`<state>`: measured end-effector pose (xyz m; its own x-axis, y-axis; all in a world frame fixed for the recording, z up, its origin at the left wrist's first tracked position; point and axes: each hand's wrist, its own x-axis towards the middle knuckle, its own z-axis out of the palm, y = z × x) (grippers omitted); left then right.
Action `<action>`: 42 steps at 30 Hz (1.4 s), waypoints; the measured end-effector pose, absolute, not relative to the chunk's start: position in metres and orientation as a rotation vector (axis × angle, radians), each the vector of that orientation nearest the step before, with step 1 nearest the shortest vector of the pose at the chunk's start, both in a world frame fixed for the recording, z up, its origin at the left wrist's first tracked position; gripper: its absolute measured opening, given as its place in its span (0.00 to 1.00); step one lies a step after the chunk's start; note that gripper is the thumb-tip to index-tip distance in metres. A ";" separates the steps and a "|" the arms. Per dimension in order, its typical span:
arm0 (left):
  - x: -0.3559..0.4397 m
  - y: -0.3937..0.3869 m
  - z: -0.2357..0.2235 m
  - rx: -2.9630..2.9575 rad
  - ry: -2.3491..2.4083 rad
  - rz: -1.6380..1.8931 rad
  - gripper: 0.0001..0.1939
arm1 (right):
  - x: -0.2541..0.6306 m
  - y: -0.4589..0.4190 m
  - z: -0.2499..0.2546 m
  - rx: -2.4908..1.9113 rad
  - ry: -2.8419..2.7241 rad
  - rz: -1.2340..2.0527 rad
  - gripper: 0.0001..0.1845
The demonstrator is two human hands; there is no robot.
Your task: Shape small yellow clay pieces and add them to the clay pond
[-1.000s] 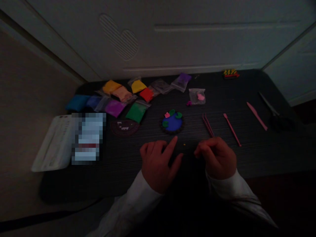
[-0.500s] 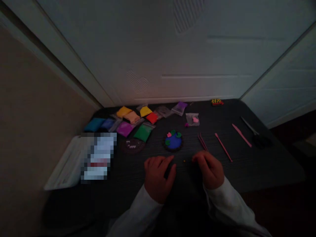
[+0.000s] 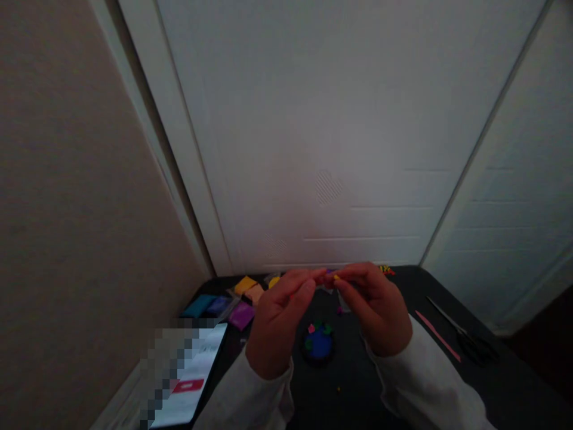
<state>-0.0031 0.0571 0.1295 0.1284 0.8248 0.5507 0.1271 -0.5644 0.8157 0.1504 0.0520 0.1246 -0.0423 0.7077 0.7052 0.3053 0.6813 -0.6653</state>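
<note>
Raised above the table, my right hand [image 3: 376, 307] pinches a small yellow piece of clay [image 3: 336, 278] between thumb and fingertips. My left hand [image 3: 281, 319] is up beside it, thumb pressed to the fingers, their tips close to those of my right hand. Whatever the left fingers hold, if anything, is hidden. Below and between the hands lies a round blue clay pond [image 3: 319, 345] with a dark rim, green pads and a pink flower. Nearer to me a tiny yellow-orange bit [image 3: 338, 389] rests on the dark table [image 3: 358, 400].
Bags of coloured clay, among them a purple one [image 3: 242, 315] and an orange one [image 3: 245, 284], lie at the back left. A blurred-out screen [image 3: 197, 373] is at the left. A pink tool [image 3: 436, 334] and scissors [image 3: 465, 340] lie right. A white panel [image 3: 313, 119] stands behind.
Both hands have risen from the table and come together, and a yellow piece now shows in my right fingertips. The view has tilted up, so the table sits lower.
</note>
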 end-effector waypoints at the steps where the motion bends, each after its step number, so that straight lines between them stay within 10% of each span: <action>1: -0.001 0.059 0.133 1.790 0.859 1.462 0.12 | 0.149 0.056 0.129 -0.823 -1.629 0.356 0.06; 24: -0.004 0.097 0.101 2.035 0.942 1.117 0.29 | 0.156 0.092 0.127 -0.932 -1.603 0.395 0.16; 42: -0.012 0.096 0.114 1.820 0.919 1.091 0.19 | 0.169 0.093 0.130 -1.004 -1.790 0.420 0.23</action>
<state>-0.0116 0.0962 0.1143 0.3623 0.8720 0.3293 0.1762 -0.4110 0.8944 0.1693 0.0928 0.1302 -0.1560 0.7880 0.5956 0.4404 0.5952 -0.6721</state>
